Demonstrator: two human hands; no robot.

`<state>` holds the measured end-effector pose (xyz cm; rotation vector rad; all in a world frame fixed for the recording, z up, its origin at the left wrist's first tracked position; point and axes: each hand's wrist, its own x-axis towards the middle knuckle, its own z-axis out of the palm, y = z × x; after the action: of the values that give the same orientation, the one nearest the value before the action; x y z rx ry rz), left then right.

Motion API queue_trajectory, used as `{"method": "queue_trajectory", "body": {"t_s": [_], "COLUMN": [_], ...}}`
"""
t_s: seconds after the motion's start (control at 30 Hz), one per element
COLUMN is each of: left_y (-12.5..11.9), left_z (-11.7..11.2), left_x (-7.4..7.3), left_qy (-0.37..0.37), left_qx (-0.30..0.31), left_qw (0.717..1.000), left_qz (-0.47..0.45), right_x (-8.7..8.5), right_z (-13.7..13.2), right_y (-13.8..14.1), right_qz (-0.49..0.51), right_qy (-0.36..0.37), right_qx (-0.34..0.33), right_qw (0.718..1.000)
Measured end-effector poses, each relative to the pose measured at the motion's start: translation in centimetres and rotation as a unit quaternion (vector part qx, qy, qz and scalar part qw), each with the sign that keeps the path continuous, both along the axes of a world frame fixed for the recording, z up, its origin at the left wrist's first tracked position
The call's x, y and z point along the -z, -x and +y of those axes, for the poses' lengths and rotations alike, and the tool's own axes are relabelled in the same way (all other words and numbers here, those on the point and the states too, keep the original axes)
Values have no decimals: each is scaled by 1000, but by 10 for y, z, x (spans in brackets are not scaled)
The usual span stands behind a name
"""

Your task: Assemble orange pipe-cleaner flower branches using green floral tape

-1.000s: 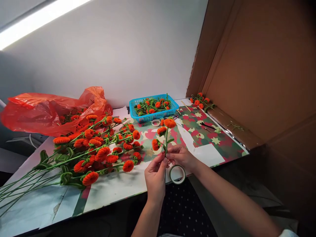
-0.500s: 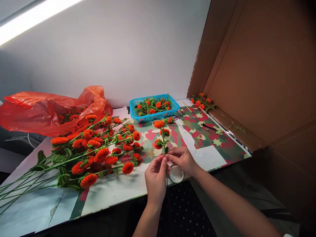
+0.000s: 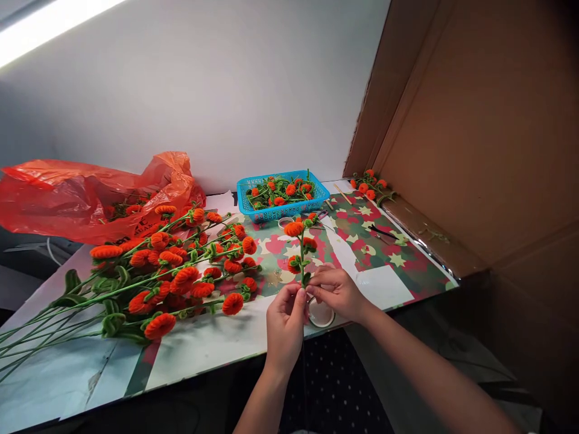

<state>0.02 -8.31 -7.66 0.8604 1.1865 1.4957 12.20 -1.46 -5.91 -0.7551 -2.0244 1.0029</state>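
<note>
An orange fuzzy flower stem [image 3: 302, 260], apparently of pipe cleaner, stands upright with several blooms and small green leaves. Low on this stem, my left hand [image 3: 286, 328] pinches it between thumb and fingers. My right hand [image 3: 338, 295] is closed too, its thumb and forefinger pressed together at the stem just below the lowest leaf. Whether a thin strip also lies between those fingertips is too small to tell. A round white ring-like piece [image 3: 321, 313] lies on the table's front edge beneath my right hand, partly covered by it.
Many finished orange flower stems [image 3: 185, 280] lie piled at left, before a red plastic bag [image 3: 90, 202]. A blue basket [image 3: 283, 212] of small flower pieces stands at the back. More flowers [image 3: 370, 185], dark tweezers-like tool [image 3: 383, 231] and cardboard wall [image 3: 474, 132] are right.
The flower stem has turned slightly in my fingers, its blooms shifting a little right and down. Both hands stay pinched at the same place. The view has tilted slightly.
</note>
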Motion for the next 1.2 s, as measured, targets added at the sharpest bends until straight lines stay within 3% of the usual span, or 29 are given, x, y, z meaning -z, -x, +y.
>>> {"method": "queue_trajectory", "body": {"t_s": [0.17, 0.23, 0.43, 0.53, 0.6, 0.67, 0.83, 0.9, 1.03, 1.2], "left_y": [2, 2, -3, -5, -4, -2, 6, 9, 10, 7], "left_z": [-1, -1, -3, -5, -5, -4, -2, -2, -3, -2], "left_x": [1, 0, -4, -4, -3, -1, 3, 2, -2, 0], "left_qy": [-3, -7, -5, -8, -11, -9, 13, 20, 32, 20], "left_qx": [17, 19, -33, -49, -40, -16, 36, 52, 64, 33], "left_qw": [1000, 1000, 997, 996, 997, 999, 998, 995, 990, 995], "left_qz": [2, 11, 64, 79, 69, 46, -48, -80, -118, -93], "right_x": [5, 4, -10, -14, -13, -9, 8, 10, 3, -4], "right_z": [4, 6, 2, -3, -6, -7, -3, 0, 2, 2], "right_y": [-2, -3, -3, -3, -1, 1, 7, 8, 4, -2], "right_qz": [32, 32, -43, -57, -43, -8, 99, 109, 73, 60], "right_qy": [130, 141, -10, -28, 0, 75, 267, 283, 245, 250], "right_qx": [-36, -44, 4, 27, 41, 37, 4, -12, -64, -49], "right_qw": [990, 988, 999, 998, 998, 996, 958, 953, 965, 965]}}
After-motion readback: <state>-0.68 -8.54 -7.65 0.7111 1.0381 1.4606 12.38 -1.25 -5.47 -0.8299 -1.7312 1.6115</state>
